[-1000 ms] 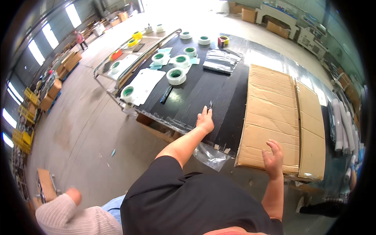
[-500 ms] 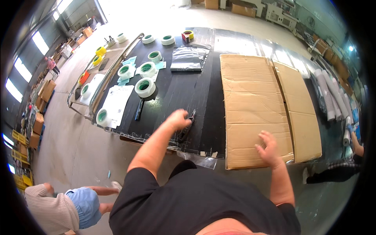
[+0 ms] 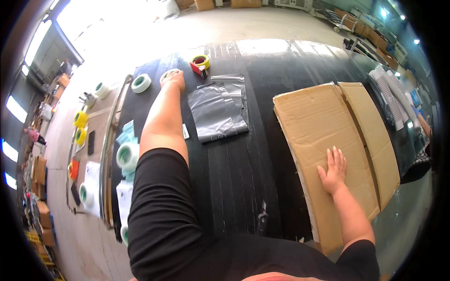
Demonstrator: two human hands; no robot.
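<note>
One white tape roll [image 3: 168, 72] lies toward the far left part of the black worktop [image 3: 234, 187], and the left hand [image 3: 174, 82] is on it at full reach, fingers bent over its near side; how firmly they close on it, I cannot tell. The right hand [image 3: 333, 174] is open and holds nothing, palm down on a large cardboard sheet [image 3: 318, 126], its thumb apart from the fingers. A narrower cardboard piece [image 3: 370, 136] lies along the sheet's right side. Left of the reached-for roll stands a green-cored roll [image 3: 141, 83]; to its right is a yellow roll [image 3: 201, 59] with a red-and-black dispenser [image 3: 199, 70] against it. Folded grey plastic bags [image 3: 218, 112] lie just right of the left forearm. Another green-cored roll sits by light-blue sheets [image 3: 126, 133] left of that arm. Near the body lies a dark, slim tool [image 3: 262, 220], too blurred to make out fully. Pale ribbed tubes [image 3: 390, 96] lie beyond the cardboard at right.
</note>
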